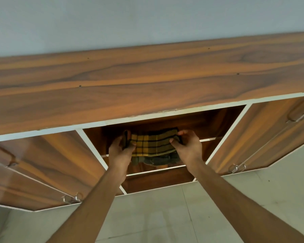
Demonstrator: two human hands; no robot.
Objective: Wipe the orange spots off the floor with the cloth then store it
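Note:
A yellow and dark checked cloth [151, 143] is stretched between both my hands inside the open middle compartment of a wooden cabinet [147, 81]. My left hand [120, 149] pinches the cloth's left edge and my right hand [187, 144] pinches its right edge. The cloth hangs at the level of the upper shelf [208, 139], and its lower part droops in dark folds. No orange spots show on the visible floor [165, 216].
Two cabinet doors stand swung open, the left door [47, 165] and the right door [258, 135], each with metal hinges at its edge. A lower shelf [158, 170] sits beneath the cloth. Pale floor tiles lie in front of the cabinet, a grey wall behind it.

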